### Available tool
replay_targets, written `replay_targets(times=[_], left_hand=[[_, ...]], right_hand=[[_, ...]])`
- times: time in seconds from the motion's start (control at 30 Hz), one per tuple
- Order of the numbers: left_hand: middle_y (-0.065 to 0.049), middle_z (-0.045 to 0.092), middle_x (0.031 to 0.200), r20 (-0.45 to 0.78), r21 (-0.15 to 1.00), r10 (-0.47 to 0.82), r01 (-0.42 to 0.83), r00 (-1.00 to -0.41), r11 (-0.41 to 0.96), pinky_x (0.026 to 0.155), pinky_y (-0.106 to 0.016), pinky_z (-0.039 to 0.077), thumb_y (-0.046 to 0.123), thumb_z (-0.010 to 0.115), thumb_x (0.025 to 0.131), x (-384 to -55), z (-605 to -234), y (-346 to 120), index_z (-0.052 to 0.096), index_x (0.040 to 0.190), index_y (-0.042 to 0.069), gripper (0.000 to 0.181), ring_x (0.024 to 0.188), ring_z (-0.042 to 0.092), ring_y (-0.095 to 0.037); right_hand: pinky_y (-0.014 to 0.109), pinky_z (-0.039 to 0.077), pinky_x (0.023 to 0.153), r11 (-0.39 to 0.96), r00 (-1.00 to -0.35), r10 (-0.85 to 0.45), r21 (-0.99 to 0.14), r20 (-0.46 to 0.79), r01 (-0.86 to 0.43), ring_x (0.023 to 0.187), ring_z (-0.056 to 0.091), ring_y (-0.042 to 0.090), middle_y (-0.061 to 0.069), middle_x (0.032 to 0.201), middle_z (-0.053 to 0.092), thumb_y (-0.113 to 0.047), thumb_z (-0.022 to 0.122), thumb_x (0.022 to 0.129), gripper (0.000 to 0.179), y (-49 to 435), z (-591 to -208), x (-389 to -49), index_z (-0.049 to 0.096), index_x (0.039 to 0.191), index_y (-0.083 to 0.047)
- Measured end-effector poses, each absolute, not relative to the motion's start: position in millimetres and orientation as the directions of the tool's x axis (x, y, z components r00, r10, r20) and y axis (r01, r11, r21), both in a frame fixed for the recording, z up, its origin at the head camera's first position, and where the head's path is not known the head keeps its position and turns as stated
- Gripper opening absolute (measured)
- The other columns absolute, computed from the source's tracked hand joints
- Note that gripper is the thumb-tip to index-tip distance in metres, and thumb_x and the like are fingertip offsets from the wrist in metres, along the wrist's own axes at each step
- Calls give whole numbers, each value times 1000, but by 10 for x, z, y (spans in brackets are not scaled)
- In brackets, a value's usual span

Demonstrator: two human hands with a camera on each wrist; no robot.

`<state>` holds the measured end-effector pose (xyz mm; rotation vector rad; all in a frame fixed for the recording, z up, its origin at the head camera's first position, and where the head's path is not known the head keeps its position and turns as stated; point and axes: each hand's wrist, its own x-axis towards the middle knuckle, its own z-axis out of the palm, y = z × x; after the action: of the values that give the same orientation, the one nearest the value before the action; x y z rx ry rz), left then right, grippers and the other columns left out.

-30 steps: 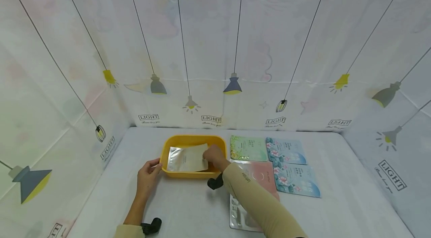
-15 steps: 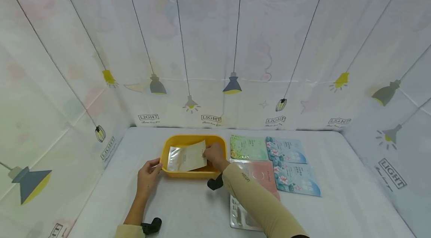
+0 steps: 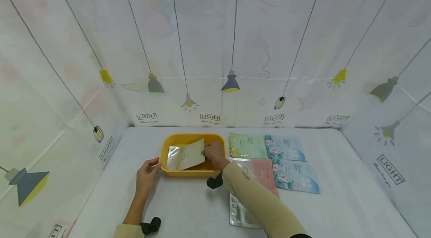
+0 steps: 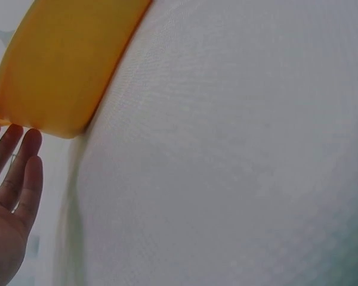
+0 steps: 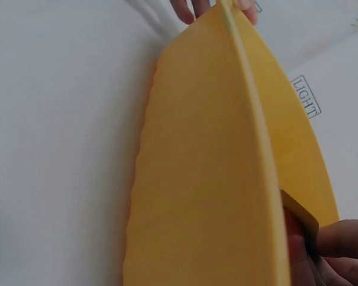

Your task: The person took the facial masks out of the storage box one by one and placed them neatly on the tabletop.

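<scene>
A yellow plastic tray (image 3: pixel 195 173) sits at the left of the table in the head view. My left hand (image 3: pixel 146 178) holds its left end, thumb at the rim and fingertips (image 4: pixel 31 140) against the outer wall. Inside the tray, my right hand (image 3: pixel 214 152) pinches the right edge of a flat cream sachet (image 3: pixel 192 156), which is raised and tilted. Thumb and fingers grip that edge just behind the tray wall in the right wrist view. A shiny silver packet (image 3: pixel 173 156) lies partly under the sachet's left side.
Right of the tray lie a green floral sachet (image 3: pixel 247 146), two blue floral sachets (image 3: pixel 286 148), and a pink sachet (image 3: pixel 260 170). A silver packet (image 3: pixel 240 213) lies nearer the front, partly covered by my right sleeve (image 3: pixel 259 200). A printed white curtain (image 3: pixel 208 43) stands behind the table.
The cream sachet's right side has lifted and tilted up, and my right hand has drawn it slightly left. My left hand stays at the tray's end.
</scene>
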<state>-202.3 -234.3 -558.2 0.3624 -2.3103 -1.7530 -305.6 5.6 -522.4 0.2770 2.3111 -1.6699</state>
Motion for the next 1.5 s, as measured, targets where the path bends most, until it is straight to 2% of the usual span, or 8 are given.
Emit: replay_targets(times=[0.23,0.43,0.73,1.07,1.27,1.5], left_hand=[[-19,62,127,52,962,-334,-43,-941,270,77,-9,51,24,63,95,-2047,-5684,-2373,61,124,2,36,83,62,6],[-18,63,127,52,963,-333,-41,-941,266,77,-7,50,26,63,95,-2049,-5686,-2369,61,124,2,38,83,61,7],[-17,64,125,82,953,-336,-24,-938,301,76,-7,51,28,63,95,-2062,-5710,-2380,62,122,2,37,83,62,5],[-18,63,127,59,955,-333,-44,-941,293,76,-7,50,27,64,95,-2056,-5681,-2361,62,122,1,37,83,61,7],[-18,64,126,66,955,-332,-36,-941,293,76,-7,50,26,63,95,-2057,-5710,-2359,61,122,2,36,82,62,7],[-18,63,125,78,959,-328,-19,-941,283,76,-7,50,27,63,96,-2032,-5681,-2354,62,122,1,37,83,62,7]], right_hand=[[37,61,70,197,-952,-30,-935,-306,294,85,70,25,19,106,69,1,65,84,24,104,-5189,-3038,67,107,5],[34,61,69,200,-952,-58,-938,-300,283,78,69,20,17,104,69,-4,65,86,23,173,-5088,-2996,67,107,3],[31,60,63,152,-959,-94,-956,-268,252,70,67,16,17,102,70,-3,66,86,23,285,-4965,-2947,67,108,4],[28,59,64,104,-960,-92,-961,-266,256,69,65,14,19,107,70,-4,65,88,29,496,-4860,-2862,65,116,3],[25,57,59,104,-961,-58,-959,-270,263,63,61,13,16,99,71,-3,67,87,31,664,-4856,-2827,65,117,2],[27,58,60,57,-963,-61,-964,-264,261,62,65,12,18,102,72,-2,66,88,37,943,-4857,-2797,61,124,3]])
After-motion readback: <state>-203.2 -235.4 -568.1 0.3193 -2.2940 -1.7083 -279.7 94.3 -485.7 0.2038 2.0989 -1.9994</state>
